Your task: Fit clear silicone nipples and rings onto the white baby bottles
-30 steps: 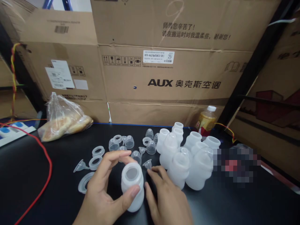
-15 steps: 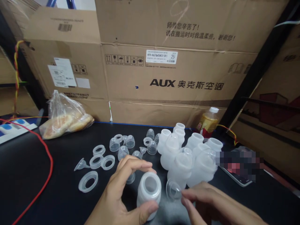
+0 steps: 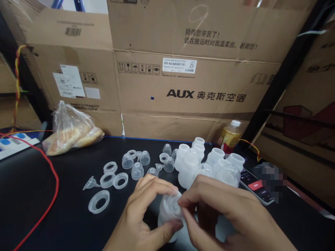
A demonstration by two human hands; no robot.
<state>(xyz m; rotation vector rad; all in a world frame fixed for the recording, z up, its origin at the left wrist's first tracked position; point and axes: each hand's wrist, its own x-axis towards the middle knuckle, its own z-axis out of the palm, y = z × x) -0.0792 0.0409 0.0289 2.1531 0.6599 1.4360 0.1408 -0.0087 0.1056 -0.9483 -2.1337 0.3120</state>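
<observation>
My left hand (image 3: 138, 216) is wrapped round a frosted baby bottle (image 3: 164, 212), which stands tilted slightly with its mouth up. Between the fingertips of my right hand (image 3: 222, 212) is a clear, soft-looking nipple (image 3: 175, 203), now at the bottle's mouth. My fingers hide part of it, so I cannot tell whether it is seated in the opening. Left of my hands lie several translucent screw rings (image 3: 121, 181) and a loose nipple (image 3: 91, 183). Clear domed caps (image 3: 137, 171) are scattered beyond the left hand.
More frosted bottles (image 3: 184, 174) crowd together behind my right hand. A phone (image 3: 255, 186) lies to their right, and a drink bottle (image 3: 230, 136) is behind them. Bagged bread (image 3: 73, 134) and a red cable (image 3: 53, 174) are at left; a large cardboard box (image 3: 146, 87) walls the back.
My right hand has moved left, bringing the nipple from beside the bottle onto its mouth. My left hand still holds the bottle, shifted slightly right.
</observation>
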